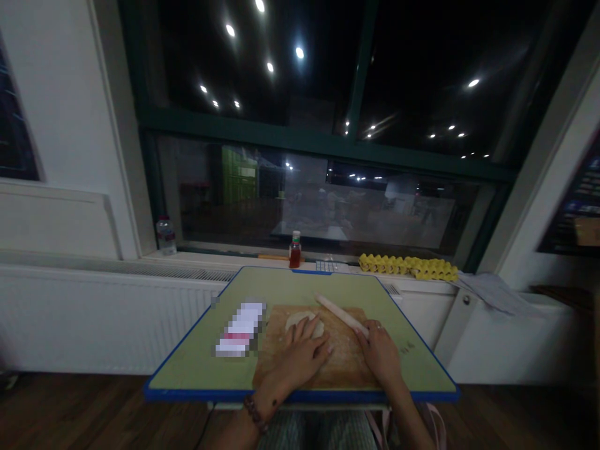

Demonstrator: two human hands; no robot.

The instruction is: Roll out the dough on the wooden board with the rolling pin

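Note:
A flat round of pale dough (pixel 291 321) lies on the upper left part of a floured wooden board (pixel 342 362). My left hand (pixel 304 350) reaches over the board with fingers spread, its fingertips resting on the dough and partly covering it. At the board's right side my right hand (pixel 379 349) is wrapped round the near end of a light wooden rolling pin (pixel 340 312). The pin slants away to the upper left, its far end beyond the board's back edge and apart from the dough.
The board sits on a green table (pixel 197 369) with a blue rim. A blurred-out phone-like thing (pixel 241 328) lies left of the board. Along the windowsill stand a red sauce bottle (pixel 295 251), a clear plastic bottle (pixel 165 236) and a yellow egg tray (pixel 407 266). A white radiator (pixel 94 319) runs behind.

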